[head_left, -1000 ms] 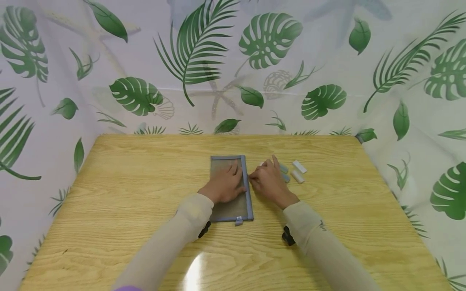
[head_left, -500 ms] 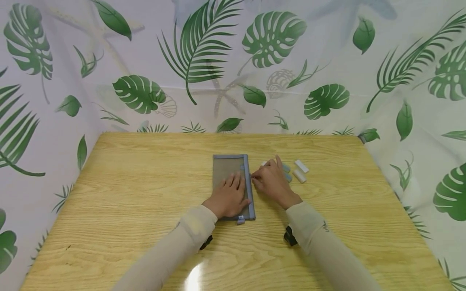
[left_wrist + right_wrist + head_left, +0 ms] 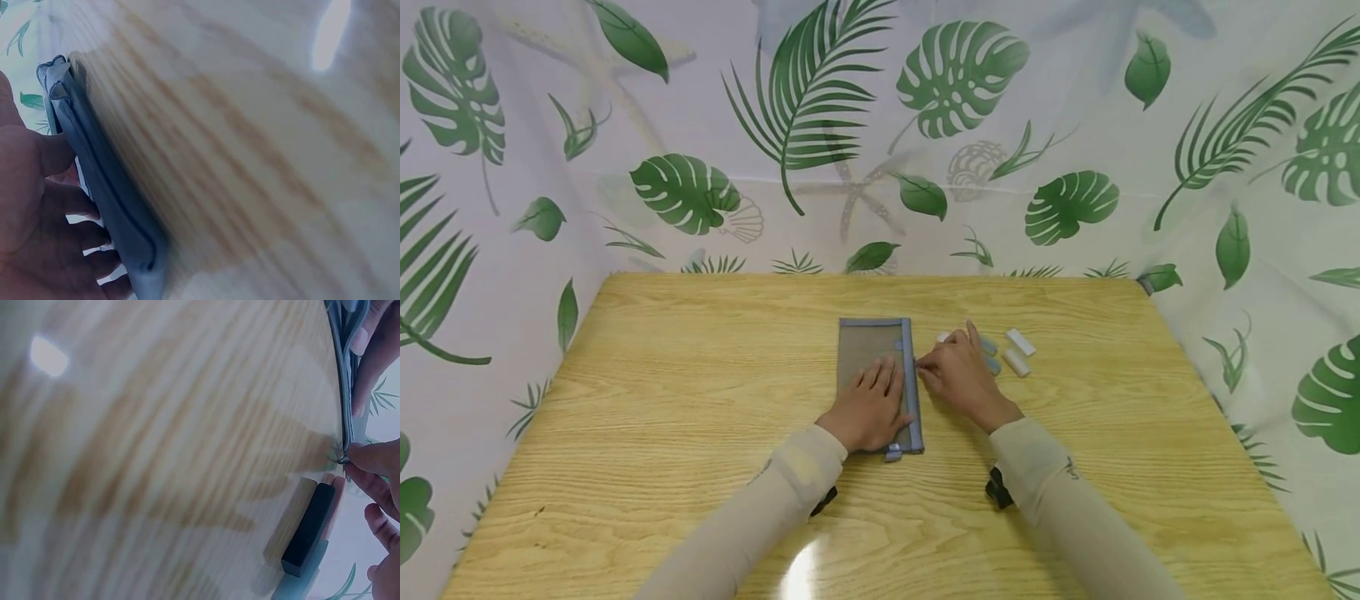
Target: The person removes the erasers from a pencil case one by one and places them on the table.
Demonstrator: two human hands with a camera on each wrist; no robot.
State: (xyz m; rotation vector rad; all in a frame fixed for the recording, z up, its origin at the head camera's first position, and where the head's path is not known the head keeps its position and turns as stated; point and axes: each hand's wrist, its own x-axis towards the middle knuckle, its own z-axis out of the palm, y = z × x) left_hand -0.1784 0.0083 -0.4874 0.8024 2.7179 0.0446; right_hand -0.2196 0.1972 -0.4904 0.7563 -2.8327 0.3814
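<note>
A flat mesh zipper pouch [image 3: 865, 340] with blue-grey edging lies on the wooden table in the head view. My left hand [image 3: 871, 407] rests on its mesh with the fingers straight and the thumb over the right-hand border. At that border my right hand [image 3: 961, 375] pinches a small zipper pull between thumb and forefinger. In the right wrist view the zipper pull [image 3: 342, 460] shows as a shiny bit at the fingertips. The left wrist view shows the pouch's edge [image 3: 106, 169] beside the left fingers. What lies under the left palm is hidden.
Right of the pouch lie several small blocks, among them a white block [image 3: 1020, 342], a rounded whitish piece [image 3: 1017, 362] and a blue-grey piece [image 3: 992, 365] partly behind the right hand. A dark block [image 3: 308, 530] shows in the right wrist view. Leaf-patterned cloth [image 3: 850, 125] surrounds the table.
My left hand has slid toward me along the pouch, baring a small blue tab near its far end. The right hand keeps its pinch at almost the same spot.
</note>
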